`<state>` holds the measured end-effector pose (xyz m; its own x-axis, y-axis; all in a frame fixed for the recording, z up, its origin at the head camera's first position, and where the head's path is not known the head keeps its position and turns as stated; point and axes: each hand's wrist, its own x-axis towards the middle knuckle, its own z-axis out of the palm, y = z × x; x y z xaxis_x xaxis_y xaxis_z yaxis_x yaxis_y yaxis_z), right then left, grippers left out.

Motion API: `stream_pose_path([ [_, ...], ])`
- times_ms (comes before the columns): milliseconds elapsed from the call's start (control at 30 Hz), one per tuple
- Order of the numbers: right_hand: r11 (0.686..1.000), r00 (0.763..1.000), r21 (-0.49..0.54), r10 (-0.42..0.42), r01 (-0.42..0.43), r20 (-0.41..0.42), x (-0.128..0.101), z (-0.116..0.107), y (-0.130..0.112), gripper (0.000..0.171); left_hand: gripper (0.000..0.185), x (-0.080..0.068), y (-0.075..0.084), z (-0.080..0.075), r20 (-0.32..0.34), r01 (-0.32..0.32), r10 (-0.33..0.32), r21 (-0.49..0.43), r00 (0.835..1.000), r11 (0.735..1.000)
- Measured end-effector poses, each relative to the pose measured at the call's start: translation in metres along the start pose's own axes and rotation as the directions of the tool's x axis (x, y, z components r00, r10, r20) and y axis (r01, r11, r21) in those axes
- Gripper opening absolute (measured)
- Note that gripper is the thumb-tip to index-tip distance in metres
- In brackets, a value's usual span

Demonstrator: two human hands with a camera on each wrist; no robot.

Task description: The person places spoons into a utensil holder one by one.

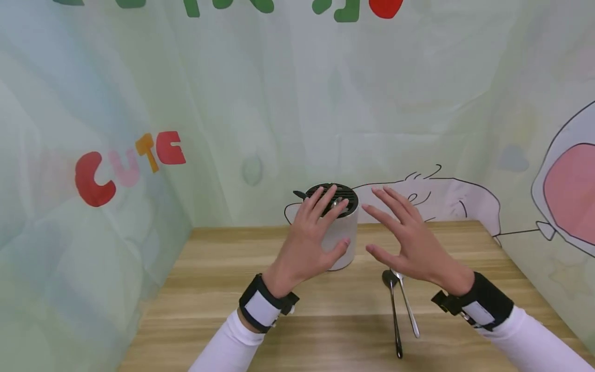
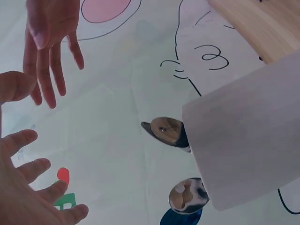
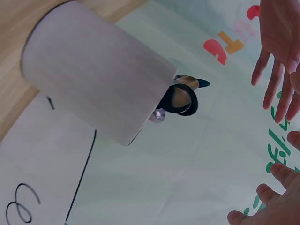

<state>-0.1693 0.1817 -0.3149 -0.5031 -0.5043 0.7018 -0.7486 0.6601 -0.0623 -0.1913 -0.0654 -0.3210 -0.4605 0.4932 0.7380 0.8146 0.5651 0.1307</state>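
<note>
A white cylindrical utensil holder (image 1: 344,245) with a black slotted top (image 1: 349,195) stands upright near the table's back edge. Spoon heads stick out of it: a round shiny one (image 2: 188,196) and a dark-edged one (image 3: 182,99). My left hand (image 1: 307,237) is raised with spread fingers and overlaps the holder in the head view. To the right of the holder my right hand (image 1: 411,243) hovers, fingers also spread, holding nothing. Below it on the table lie a black spoon (image 1: 395,315) and a silver spoon (image 1: 409,305), heads close together, handles toward me.
The wood-grain table (image 1: 209,289) is enclosed by a printed cloth backdrop (image 1: 279,103) at the back and both sides. Colourful letters (image 1: 95,181) decorate its left side, with a cartoon drawing (image 1: 446,199) behind the right half of the table.
</note>
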Motion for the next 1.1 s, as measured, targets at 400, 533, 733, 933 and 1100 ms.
stream_pose_path([
  [400,0.995,0.995,-0.057,0.089,-0.086,0.052,-0.084,-0.019,0.002,0.068,0.066,-0.030,0.044,0.045,0.173,-0.077,0.068,0.050,0.983,0.996],
  [533,0.993,0.990,-0.081,0.091,-0.083,0.104,-0.108,-0.009,0.010,0.070,0.067,-0.045,0.058,0.067,0.292,-0.011,-0.008,0.065,0.956,0.998],
  [733,0.993,0.991,-0.119,0.029,-0.013,0.128,-0.132,0.009,0.029,0.068,0.068,-0.059,0.079,0.098,0.396,0.236,-0.219,0.007,0.892,0.972],
  [933,0.991,0.977,-0.126,-0.017,0.044,0.211,-0.146,0.024,0.046,0.065,0.062,-0.065,0.097,0.130,0.445,0.502,-0.436,-0.037,0.783,0.864],
  [1100,0.986,0.962,-0.156,-0.012,0.056,0.274,-0.152,0.035,0.053,0.061,0.058,-0.066,0.107,0.150,0.500,0.619,-0.499,-0.096,0.707,0.780],
])
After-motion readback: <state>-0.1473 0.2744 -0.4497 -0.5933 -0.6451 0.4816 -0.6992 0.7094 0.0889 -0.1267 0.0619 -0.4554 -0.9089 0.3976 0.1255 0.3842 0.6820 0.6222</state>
